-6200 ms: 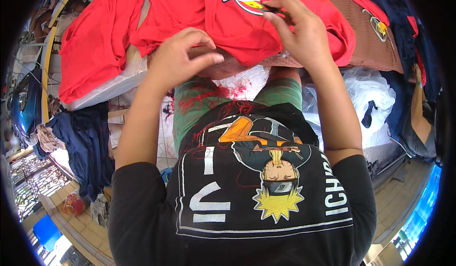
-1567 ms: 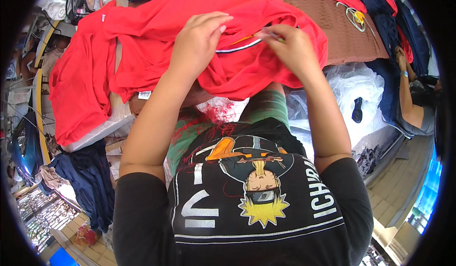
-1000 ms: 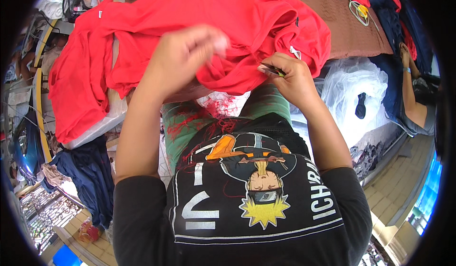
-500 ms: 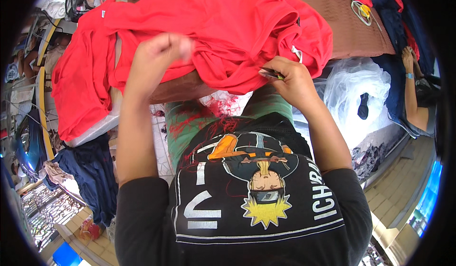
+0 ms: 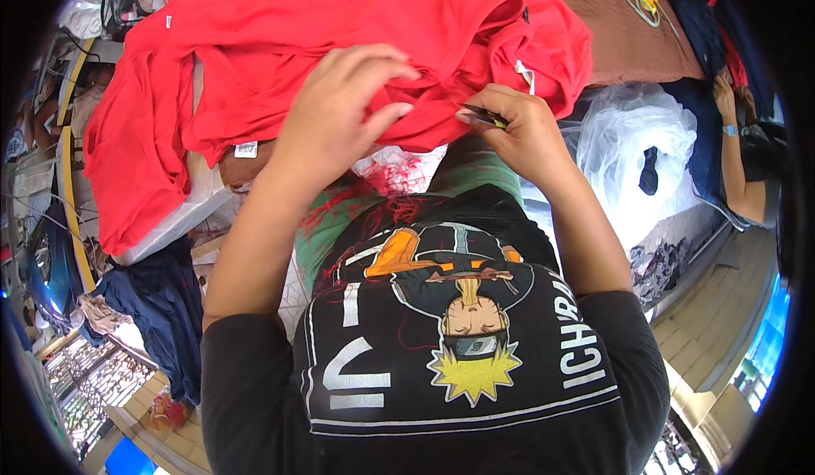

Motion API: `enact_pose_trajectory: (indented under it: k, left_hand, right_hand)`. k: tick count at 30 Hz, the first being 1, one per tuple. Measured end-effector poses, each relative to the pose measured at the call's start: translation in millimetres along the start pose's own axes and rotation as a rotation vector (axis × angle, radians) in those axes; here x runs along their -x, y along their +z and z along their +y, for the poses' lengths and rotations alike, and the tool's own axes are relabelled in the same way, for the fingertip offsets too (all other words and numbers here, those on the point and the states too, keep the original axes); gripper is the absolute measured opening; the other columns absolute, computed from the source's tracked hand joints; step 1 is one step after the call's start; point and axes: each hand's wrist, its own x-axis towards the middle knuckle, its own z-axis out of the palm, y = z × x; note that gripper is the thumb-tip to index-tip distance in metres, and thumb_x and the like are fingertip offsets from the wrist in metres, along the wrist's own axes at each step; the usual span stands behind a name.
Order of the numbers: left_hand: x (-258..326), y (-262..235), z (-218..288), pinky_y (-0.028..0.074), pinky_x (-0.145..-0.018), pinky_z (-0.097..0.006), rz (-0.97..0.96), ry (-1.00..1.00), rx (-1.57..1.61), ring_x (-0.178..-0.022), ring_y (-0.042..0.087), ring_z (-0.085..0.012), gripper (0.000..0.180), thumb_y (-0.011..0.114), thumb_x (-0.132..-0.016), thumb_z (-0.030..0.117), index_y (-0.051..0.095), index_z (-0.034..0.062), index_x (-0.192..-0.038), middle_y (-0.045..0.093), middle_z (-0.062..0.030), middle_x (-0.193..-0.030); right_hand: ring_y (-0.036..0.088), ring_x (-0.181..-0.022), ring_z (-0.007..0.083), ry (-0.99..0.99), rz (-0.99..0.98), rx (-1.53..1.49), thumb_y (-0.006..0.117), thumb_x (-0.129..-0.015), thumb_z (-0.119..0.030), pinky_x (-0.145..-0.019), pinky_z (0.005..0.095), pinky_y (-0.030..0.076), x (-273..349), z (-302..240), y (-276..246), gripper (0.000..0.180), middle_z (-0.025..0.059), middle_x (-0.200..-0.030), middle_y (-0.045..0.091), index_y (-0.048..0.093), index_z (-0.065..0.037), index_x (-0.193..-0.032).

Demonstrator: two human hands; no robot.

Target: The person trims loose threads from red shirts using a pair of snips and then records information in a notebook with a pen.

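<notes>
A large red garment lies spread and crumpled in front of me, its near edge hanging over my knees. My left hand is above its near edge, fingers apart and curved, holding nothing. In my right hand is a small pair of thread snips, the dark blades pointing left against the red cloth. A white label shows on the garment just beyond that hand. Another white tag hangs at the near edge, left of my left forearm. Loose red threads lie over my lap.
The garment rests on a brown padded surface, with a pale cord and yellow piece at the far right. Clear plastic wrapping stands to my right. Dark blue cloth hangs at left. Another person's arm is at the far right.
My left hand has moved right and opened from a closed, blurred shape. My right hand has moved slightly, still gripping the snips. The white tag at the near edge has come into sight.
</notes>
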Motion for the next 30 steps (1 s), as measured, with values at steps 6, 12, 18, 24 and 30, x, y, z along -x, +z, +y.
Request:
enact_pose_trajectory:
  k: [6, 12, 18, 24, 30]
  left_hand:
    - [-23.7, 44.5, -18.4, 0.048, -0.078, -0.034, 0.079, 0.248, -0.076, -0.091, 0.059, -0.0209, 0.023, 0.073, -0.071, 0.015, 0.068, 0.0126, -0.093, 0.064, 0.0010, -0.099]
    - [-34.2, 47.1, -24.5, 0.049, -0.062, -0.031, -0.018, 0.055, 0.052, -0.070, 0.061, -0.0198, 0.011, 0.070, -0.080, 0.019, 0.066, 0.0092, -0.082, 0.064, -0.0013, -0.074]
    - [-41.6, 28.8, -23.2, 0.050, -0.065, -0.027, -0.225, -0.309, 0.319, -0.068, 0.061, -0.0120, 0.018, 0.063, -0.090, 0.021, 0.062, 0.0030, -0.086, 0.064, -0.0042, -0.072]
    - [-43.7, 27.6, -27.5, 0.050, -0.068, -0.027, -0.265, -0.323, 0.475, -0.071, 0.061, -0.0112, 0.022, 0.060, -0.093, 0.022, 0.061, 0.0000, -0.091, 0.064, -0.0051, -0.075]
    - [-45.6, 26.6, -25.5, 0.049, -0.068, -0.026, -0.268, -0.337, 0.473, -0.071, 0.060, -0.0112, 0.020, 0.059, -0.093, 0.021, 0.061, 0.0007, -0.092, 0.063, -0.0048, -0.074]
  right_hand:
    - [0.060, -0.065, 0.0197, 0.085, -0.003, -0.137, 0.068, -0.082, -0.012, -0.063, 0.0301, 0.047, -5.1, -12.4, -6.2, 0.014, 0.0110, -0.075, 0.063, 0.066, -0.002, -0.091]
    - [0.062, -0.084, 0.0128, 0.104, 0.077, -0.465, 0.064, -0.091, -0.022, -0.078, 0.0267, 0.048, -37.5, 0.5, -21.8, 0.028, 0.0050, -0.089, 0.068, 0.063, 0.005, -0.100]
    - [0.065, -0.086, 0.0241, -0.065, 0.146, -0.151, 0.062, -0.090, -0.018, -0.077, 0.0322, 0.049, -36.5, -11.1, -27.7, 0.023, 0.0135, -0.095, 0.066, 0.059, 0.000, -0.104]
    - [0.063, -0.076, 0.0286, -0.094, 0.018, -0.003, 0.062, -0.087, -0.016, -0.067, 0.0358, 0.048, -32.4, -8.8, -21.3, 0.016, 0.0134, -0.086, 0.064, 0.061, -0.004, -0.098]
    - [0.062, -0.078, 0.0321, -0.060, 0.002, 0.068, 0.063, -0.085, -0.017, -0.067, 0.0383, 0.048, -36.3, -14.2, -16.1, 0.015, 0.0138, -0.085, 0.063, 0.061, -0.005, -0.095]
